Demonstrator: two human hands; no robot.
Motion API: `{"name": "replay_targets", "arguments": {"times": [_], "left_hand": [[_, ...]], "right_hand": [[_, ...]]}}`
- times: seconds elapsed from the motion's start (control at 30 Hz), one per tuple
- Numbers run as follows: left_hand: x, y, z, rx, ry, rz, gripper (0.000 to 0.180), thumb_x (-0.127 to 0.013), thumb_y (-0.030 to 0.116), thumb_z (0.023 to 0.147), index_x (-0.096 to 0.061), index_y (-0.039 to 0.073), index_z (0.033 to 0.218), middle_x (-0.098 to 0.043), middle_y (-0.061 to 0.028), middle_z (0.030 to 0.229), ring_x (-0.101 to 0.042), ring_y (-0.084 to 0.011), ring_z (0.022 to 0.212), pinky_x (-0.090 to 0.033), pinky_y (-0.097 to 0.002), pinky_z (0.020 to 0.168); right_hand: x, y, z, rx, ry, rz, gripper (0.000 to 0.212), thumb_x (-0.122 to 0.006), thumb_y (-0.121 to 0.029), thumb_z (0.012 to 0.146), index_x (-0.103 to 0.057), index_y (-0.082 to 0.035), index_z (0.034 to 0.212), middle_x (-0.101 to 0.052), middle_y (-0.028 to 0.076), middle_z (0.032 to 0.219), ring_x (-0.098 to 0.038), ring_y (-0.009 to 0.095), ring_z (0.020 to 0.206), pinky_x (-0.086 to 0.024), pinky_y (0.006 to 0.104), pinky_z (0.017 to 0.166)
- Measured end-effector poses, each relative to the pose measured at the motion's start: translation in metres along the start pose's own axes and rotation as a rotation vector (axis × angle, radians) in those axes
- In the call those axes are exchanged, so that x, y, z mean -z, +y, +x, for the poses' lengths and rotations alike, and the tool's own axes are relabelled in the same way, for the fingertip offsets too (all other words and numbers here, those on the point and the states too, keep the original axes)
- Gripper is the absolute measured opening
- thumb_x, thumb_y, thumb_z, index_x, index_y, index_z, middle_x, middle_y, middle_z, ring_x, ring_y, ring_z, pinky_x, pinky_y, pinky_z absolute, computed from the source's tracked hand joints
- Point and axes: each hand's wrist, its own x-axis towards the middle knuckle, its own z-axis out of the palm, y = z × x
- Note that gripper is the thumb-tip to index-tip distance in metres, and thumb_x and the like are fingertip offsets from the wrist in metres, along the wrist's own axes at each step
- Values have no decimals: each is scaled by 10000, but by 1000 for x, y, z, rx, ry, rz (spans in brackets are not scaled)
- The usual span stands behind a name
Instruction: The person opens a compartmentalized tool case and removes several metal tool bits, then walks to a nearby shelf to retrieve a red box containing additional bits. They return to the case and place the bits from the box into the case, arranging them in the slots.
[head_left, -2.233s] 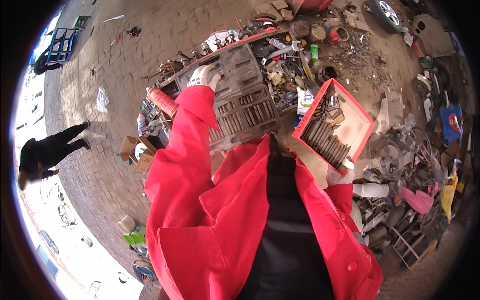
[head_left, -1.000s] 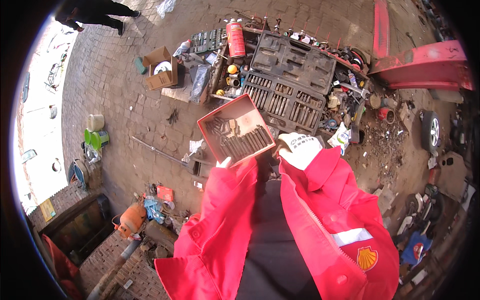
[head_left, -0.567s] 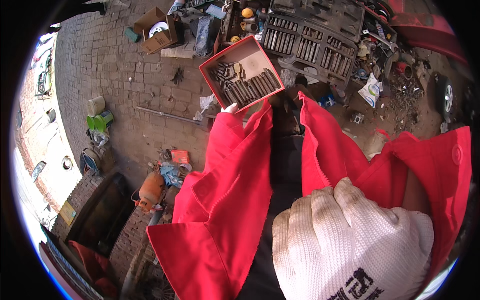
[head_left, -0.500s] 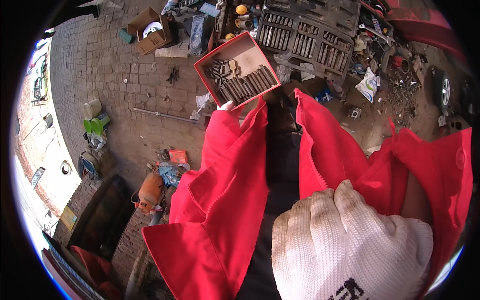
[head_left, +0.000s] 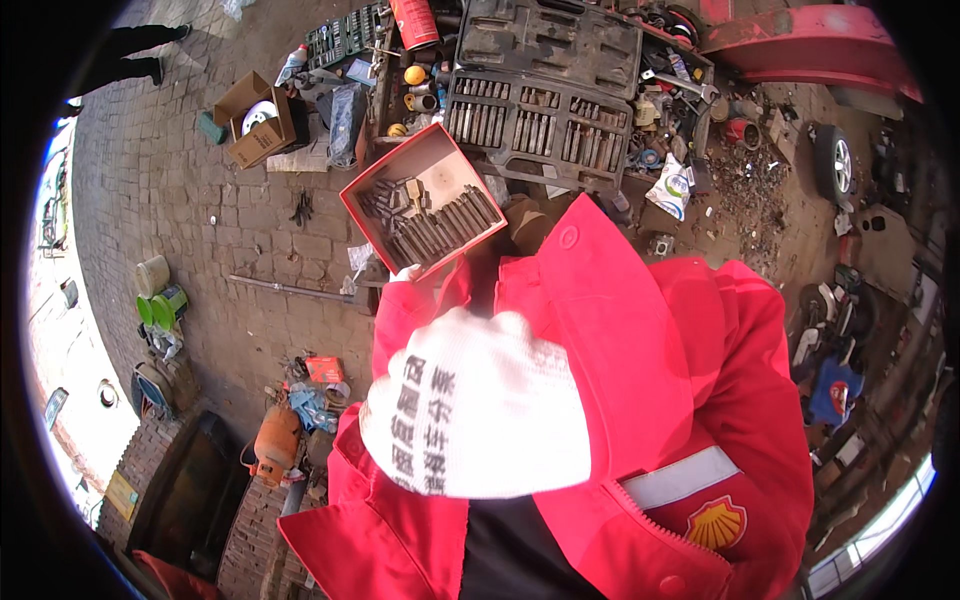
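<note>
My left hand (head_left: 405, 273), mostly hidden by its red sleeve, grips the lower corner of a shallow red box (head_left: 416, 275) in a white glove. Inside lie short dark metal rods (head_left: 448, 226), several in a neat row and others loose, plus a yellowish piece (head_left: 415, 193). Close in front of my chest is my right hand (head_left: 480, 405) in a white knitted glove with dark print. It is closed, its fingers curled under and out of sight; what it holds, if anything, is hidden. The open red jacket (head_left: 640, 330) is around and beneath it.
Beyond the box an open dark tool case (head_left: 545, 165) holds rows of metal pieces. Left of it are a cardboard box (head_left: 262, 148) and a green toolset (head_left: 340, 38). An orange gas cylinder (head_left: 277, 440) stands at lower left, and a wheel (head_left: 832, 162) at right.
My right hand has swung left and away from the lower right to the middle, across my chest, and the jacket's right side came with it. The view has shifted; my left hand still holds the box.
</note>
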Motion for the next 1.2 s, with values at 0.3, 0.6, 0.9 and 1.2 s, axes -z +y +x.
{"name": "replay_targets", "arguments": {"times": [0.3,0.6,0.9,1.2], "left_hand": [[-6,-23,-13,32,10,47,255,-626,25,833,-637,-5,1086,-702,-147,987,-664,-316,951,-554,-433,913],[-31,-36,-20,-4,-25,116,271,-629,24,817,-638,-3,1087,-699,-139,969,-665,-302,928,-554,-421,882],[-57,-56,-28,-39,-80,190,287,-632,23,801,-640,-1,1087,-696,-131,952,-666,-288,904,-553,-409,852],[-66,-64,-25,-70,-116,214,304,-635,22,785,-641,1,1088,-694,-123,935,-667,-274,880,-553,-398,821]], "right_hand": [[-72,139,-162,-1021,658,472,405,-637,-97,933,-578,18,1317,-665,154,1249,-655,212,1128,-511,325,1000],[-97,200,-196,-1013,612,41,562,-629,-309,909,-499,-67,1400,-534,189,1391,-517,363,1276,-408,445,1089],[-107,211,-191,-1117,530,53,912,-677,-452,868,-249,-4,1538,-377,264,1514,-374,397,1408,-332,474,1157],[-82,211,-197,-1291,178,239,928,-515,-605,942,-217,32,1547,-317,251,1569,-314,373,1457,-254,414,1203]]}}
